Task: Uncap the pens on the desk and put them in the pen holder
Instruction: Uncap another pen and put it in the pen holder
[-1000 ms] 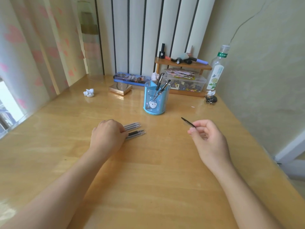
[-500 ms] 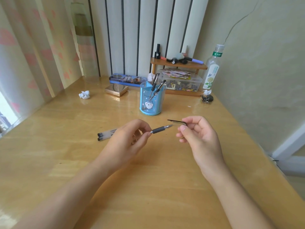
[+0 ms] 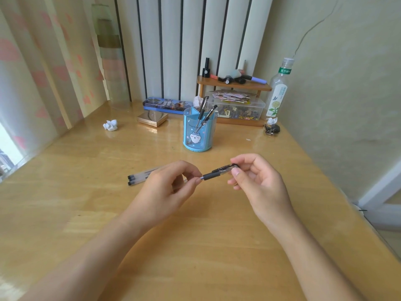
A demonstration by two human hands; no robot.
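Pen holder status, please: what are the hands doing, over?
Left hand and right hand both gripping one pen above desk. Pen holder has two pens. Two pens waiting. Path clear.

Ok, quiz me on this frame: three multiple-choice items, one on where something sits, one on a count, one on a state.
1. Where do the loose pens on the desk lie?
A. Behind the left hand
B. Right of the right hand
C. Inside the clear box

2. How many pens stand in the blue pen holder?
A. None
B. Two
C. Five

3. What is happening to the black-grip pen?
A. It lies alone on the desk
B. It stands in the holder
C. Both hands hold it above the desk

Answers: 1 A, their ends poke out past the left hand. 2 B, two pens lean out of its top. 3 C, left hand and right hand each pinch an end.
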